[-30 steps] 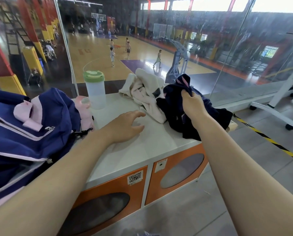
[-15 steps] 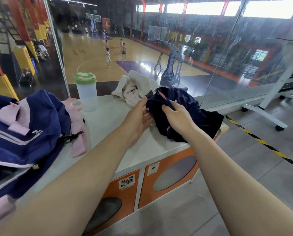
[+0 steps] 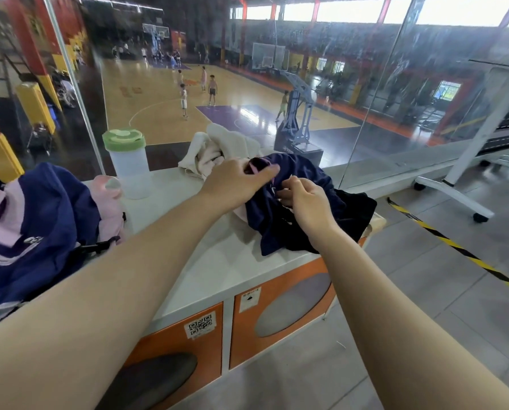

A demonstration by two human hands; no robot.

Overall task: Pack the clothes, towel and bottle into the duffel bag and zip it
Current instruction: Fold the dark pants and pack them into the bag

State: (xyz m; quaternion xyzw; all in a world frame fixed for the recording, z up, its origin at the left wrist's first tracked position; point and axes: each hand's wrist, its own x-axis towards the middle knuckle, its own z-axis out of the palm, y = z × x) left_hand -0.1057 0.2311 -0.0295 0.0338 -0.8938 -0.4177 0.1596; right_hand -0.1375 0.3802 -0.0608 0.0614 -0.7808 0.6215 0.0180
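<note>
A crumpled navy garment [image 3: 303, 208] lies on the right part of the white cabinet top [image 3: 217, 261]. My left hand [image 3: 235, 180] pinches its upper edge near a pink trim. My right hand [image 3: 308, 202] grips the cloth just to the right of that. Behind them sits a heap of white and pale pink cloth [image 3: 214, 152]. A translucent bottle with a green lid [image 3: 129, 164] stands upright at the back left. The navy and pink duffel bag [image 3: 31, 232] rests at the left end, its zip partly hidden.
A glass wall runs right behind the cabinet top. The cabinet front has orange locker doors [image 3: 279, 309]. To the right is tiled floor with a yellow-black tape line [image 3: 454, 247] and a white wheeled stand [image 3: 454, 184].
My left hand went from resting open on the cabinet top to gripping the navy garment. My right hand shifted its grip lower on the cloth and the garment spread out a little.
</note>
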